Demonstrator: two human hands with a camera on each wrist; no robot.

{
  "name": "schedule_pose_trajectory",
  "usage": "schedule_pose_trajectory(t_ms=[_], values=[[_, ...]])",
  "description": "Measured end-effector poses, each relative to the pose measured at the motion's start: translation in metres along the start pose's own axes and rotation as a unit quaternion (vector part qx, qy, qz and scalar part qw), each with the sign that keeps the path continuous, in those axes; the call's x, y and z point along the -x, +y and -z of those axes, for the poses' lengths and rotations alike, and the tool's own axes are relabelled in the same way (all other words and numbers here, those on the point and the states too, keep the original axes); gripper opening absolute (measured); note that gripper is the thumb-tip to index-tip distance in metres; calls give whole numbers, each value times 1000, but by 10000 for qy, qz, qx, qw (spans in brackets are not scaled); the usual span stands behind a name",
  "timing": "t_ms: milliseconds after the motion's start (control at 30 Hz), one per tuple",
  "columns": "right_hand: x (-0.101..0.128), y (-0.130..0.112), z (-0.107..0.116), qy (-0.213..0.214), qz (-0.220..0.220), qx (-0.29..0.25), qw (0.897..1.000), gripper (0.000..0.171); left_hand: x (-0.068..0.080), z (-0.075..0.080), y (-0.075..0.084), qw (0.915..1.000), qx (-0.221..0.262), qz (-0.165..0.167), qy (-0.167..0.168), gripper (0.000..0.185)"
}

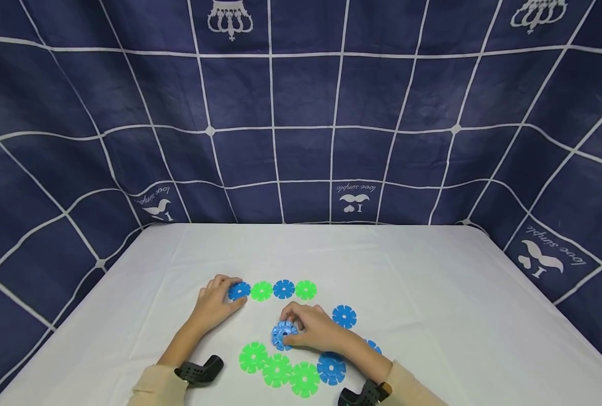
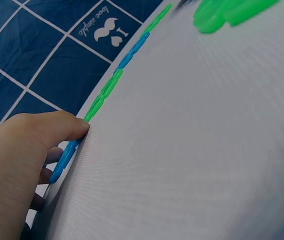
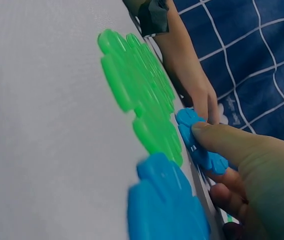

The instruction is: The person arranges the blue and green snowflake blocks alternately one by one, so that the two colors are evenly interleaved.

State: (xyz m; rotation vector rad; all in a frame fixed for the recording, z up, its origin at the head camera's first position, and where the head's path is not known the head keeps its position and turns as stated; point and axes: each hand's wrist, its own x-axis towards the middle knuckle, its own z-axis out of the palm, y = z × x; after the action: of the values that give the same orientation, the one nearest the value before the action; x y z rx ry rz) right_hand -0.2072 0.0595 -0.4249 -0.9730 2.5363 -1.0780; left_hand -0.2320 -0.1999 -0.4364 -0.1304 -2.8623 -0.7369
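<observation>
Blue disc (image 1: 278, 334) under inspection sits over the white cloth (image 1: 433, 293), between the far row (image 1: 279, 290) and the nearer green discs (image 1: 277, 370). Thumb and fingers of the right hand (image 1: 317, 328) pinch it, tilted, near the rim. Left hand (image 1: 220, 301) has thumb and forefinger at opposite edges of the end disc (image 1: 239, 291) in that row; the row's members lie just beside one another (linked or merely lined up, I cannot tell from where I stand). Risks noted: so narrow a pinch could let the disc slip and drop. Any shift of the left hand would probably skew the row. Right forearm (image 1: 363, 354) partly hides a blue piece (image 1: 375, 346); lowered, it could drag that piece aside.
</observation>
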Motion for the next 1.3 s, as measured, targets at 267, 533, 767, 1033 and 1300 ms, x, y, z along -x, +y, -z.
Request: schedule_pose_trajectory(t_ms=[267,533,767,1033,1300], values=[[0,-1,7,-475,69,-903,9948,29,-1,2,-2,10000,2,-38,-7,51],[2,-3,20,-668,5,-1083,9919,29,0,2,0,10000,9,-63,11,51],[1,0,34,-602,0,-1056,9926,32,-1,3,-1,10000,-4,-92,29,51],[0,12,52,-85,-108,-1308,9913,34,-1,2,-1,10000,16,-55,-8,51],[0,34,65,681,-277,-1735,9821,39,-1,2,0,10000,32,-51,-4,51]])
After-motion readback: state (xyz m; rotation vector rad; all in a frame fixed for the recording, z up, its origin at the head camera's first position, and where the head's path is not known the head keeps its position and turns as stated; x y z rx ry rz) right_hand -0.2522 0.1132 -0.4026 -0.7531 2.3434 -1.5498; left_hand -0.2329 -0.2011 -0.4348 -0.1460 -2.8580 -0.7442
